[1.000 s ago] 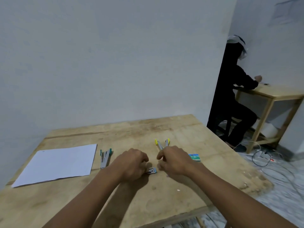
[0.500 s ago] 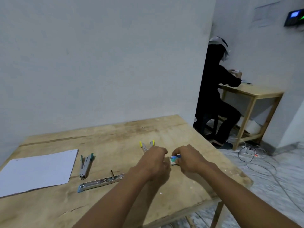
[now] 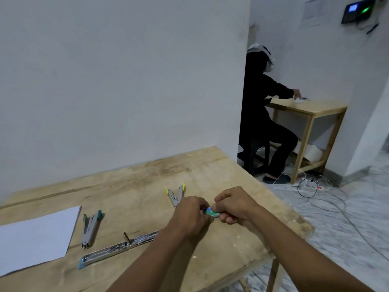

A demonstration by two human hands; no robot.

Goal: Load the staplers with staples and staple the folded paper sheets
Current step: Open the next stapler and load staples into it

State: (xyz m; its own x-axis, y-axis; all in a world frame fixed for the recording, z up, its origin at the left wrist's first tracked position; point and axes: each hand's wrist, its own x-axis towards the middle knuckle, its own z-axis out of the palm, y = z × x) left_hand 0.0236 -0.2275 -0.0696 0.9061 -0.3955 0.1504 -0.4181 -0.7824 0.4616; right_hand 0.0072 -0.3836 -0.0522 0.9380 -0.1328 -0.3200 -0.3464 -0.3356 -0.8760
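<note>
left hand [image 3: 190, 216]: pinches one end of the staple box [image 3: 211, 212]
right hand [image 3: 235, 205]: grips the box, near the bench's [image 3: 147, 182] right edge
yellow stapler [image 3: 175, 193]: just behind the left hand
teal stapler [image 3: 91, 228], opened stapler [image 3: 117, 248]: beside the paper [image 3: 35, 234], left edge

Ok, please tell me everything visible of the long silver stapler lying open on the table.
The long stapler looks like shiny silver metal, with a blue-green tip at its near left end. It is opened out flat, and a small dark piece stands up near its middle. It lies slanted on the wooden table, in front of the green-tipped stapler. Only the table is seen to touch it.
</note>
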